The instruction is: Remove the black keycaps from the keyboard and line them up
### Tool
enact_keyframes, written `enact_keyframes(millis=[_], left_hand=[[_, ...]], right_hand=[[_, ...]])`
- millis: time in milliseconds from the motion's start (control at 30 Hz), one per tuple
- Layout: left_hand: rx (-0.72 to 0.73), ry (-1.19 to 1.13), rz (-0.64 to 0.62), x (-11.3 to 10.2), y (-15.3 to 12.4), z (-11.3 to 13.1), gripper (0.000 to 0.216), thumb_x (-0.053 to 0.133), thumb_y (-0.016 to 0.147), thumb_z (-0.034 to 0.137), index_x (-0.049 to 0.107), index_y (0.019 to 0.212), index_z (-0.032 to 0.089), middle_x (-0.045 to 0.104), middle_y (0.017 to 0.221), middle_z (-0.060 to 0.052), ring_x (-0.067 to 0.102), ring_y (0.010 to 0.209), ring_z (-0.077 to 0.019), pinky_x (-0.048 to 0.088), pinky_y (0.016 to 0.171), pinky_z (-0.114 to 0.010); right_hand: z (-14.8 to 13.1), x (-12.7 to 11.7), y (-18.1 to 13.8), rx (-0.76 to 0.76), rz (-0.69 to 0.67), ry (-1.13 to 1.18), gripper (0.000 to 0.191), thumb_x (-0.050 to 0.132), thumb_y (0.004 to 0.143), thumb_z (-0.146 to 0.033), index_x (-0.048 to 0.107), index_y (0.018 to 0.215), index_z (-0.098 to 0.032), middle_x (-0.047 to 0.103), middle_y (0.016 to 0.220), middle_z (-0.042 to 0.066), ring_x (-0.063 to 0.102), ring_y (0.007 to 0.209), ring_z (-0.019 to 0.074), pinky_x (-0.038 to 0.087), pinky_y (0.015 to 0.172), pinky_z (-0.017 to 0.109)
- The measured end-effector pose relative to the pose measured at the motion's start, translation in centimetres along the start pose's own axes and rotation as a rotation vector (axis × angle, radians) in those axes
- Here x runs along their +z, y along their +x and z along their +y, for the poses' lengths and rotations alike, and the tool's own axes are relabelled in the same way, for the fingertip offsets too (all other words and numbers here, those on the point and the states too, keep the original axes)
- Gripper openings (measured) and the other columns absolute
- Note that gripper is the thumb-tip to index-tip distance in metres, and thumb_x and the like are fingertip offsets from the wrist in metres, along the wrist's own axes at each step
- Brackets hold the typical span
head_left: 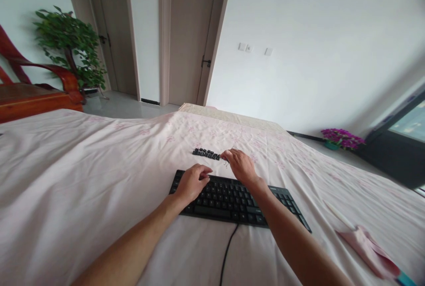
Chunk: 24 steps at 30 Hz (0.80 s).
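A black keyboard (239, 199) lies on a pale pink sheet (83, 175), its cable running toward me. My left hand (192, 183) rests on the keyboard's far left corner with fingers curled down onto the keys. My right hand (239, 165) reaches past the keyboard's far edge, fingers bent in a pinch beside a short row of loose black keycaps (206, 153) lying on the sheet. A thin wire-like tool seems to sit at its fingertips, too small to name.
A pink cloth with a white stick (365, 244) lies at the right. A red wooden chair (36, 91) and a potted plant (68, 42) stand at the far left. Purple flowers (341, 138) sit by the wall at right.
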State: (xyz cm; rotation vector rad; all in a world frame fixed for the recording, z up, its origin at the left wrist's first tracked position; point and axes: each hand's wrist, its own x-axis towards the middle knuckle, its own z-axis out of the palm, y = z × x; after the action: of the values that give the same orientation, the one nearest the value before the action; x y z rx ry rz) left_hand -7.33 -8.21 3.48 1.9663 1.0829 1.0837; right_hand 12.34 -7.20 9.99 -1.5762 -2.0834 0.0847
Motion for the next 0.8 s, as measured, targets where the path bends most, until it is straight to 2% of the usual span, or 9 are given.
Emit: enact_keyframes(millis=[133,233,333,600,800], left_hand=[[0.008,0.039,-0.021,-0.1,-0.1,0.4,0.027,0.054,0.074,0.011,0.066,0.097,0.019,0.066,0.097,-0.004,0.064,0.080,-0.0132,0.050,0.081,-0.027],[0.017,0.058,-0.022,-0.2,-0.2,0.7,0.027,0.054,0.075,0.010,0.066,0.097,0.019,0.065,0.096,-0.003,0.063,0.080,-0.0131,0.050,0.081,-0.027],[-0.002,0.065,-0.028,-0.2,-0.2,0.8,0.026,0.055,0.075,0.010,0.066,0.096,0.020,0.065,0.096,-0.003,0.063,0.079,-0.0125,0.050,0.081,-0.026],[-0.006,0.075,-0.056,-0.2,-0.3,0.8,0.025,0.055,0.074,0.009,0.066,0.094,0.020,0.064,0.096,-0.002,0.063,0.081,-0.0124,0.049,0.079,-0.023],[0.019,0.121,-0.068,-0.2,-0.2,1.0,0.018,0.057,0.076,0.015,0.067,0.090,0.021,0.063,0.089,-0.002,0.061,0.079,-0.0131,0.048,0.075,-0.023]], right_hand=[[-0.7,0.0,-2.0,0.104,-0.045,0.367,0.035,0.039,0.091,-0.042,0.066,0.092,-0.019,0.067,0.077,0.002,0.058,0.058,0.0113,0.043,0.057,0.022],[-1.2,0.2,-3.1,0.147,-0.095,0.467,0.025,0.056,0.082,-0.040,0.067,0.090,-0.019,0.063,0.063,-0.001,0.057,0.055,0.0119,0.042,0.053,0.021],[-1.6,0.3,-3.6,0.142,-0.129,0.494,0.021,0.058,0.080,-0.038,0.068,0.084,-0.019,0.061,0.059,-0.002,0.056,0.054,0.0113,0.042,0.052,0.021],[-1.8,1.1,-4.0,0.049,-0.179,0.486,0.026,0.050,0.087,-0.037,0.068,0.081,-0.018,0.066,0.071,-0.001,0.056,0.060,0.0108,0.042,0.057,0.021],[-2.6,1.3,-3.8,-0.131,-0.195,0.408,0.024,0.050,0.089,-0.033,0.070,0.087,-0.022,0.068,0.078,-0.001,0.061,0.075,0.0126,0.043,0.073,0.021]])
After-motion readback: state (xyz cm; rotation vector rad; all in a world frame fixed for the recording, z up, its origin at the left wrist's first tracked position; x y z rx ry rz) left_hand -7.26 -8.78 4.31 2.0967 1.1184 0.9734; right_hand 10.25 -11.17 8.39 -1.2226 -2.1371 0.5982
